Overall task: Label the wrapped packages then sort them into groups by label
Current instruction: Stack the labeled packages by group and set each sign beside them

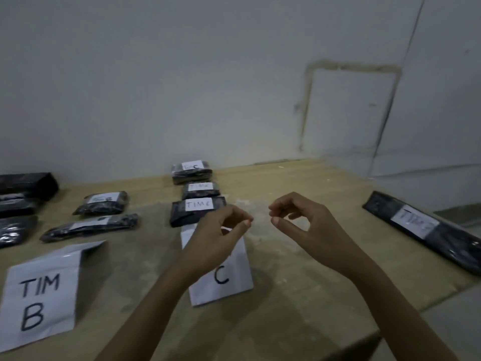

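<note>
Three black wrapped packages with white "TIM C" labels lie in a row: the far package [191, 171], the middle package [201, 190] and the near package [196, 210]. In front of them stands a folded "C" sign [226, 277], partly hidden by my left arm. My left hand [218, 231] and my right hand [296, 222] hover side by side above the table, fingers loosely curled, with nothing visible in either. Left of them stand a "TIM B" sign [41, 300] and two labelled packages, the farther one [102, 203] and the nearer one [89, 226]. A long labelled package [426, 230] lies at the right.
More black packages [22, 194] lie at the far left edge of the wooden table [299, 295]. A grey wall runs behind the table. The table's front corner drops off at the lower right.
</note>
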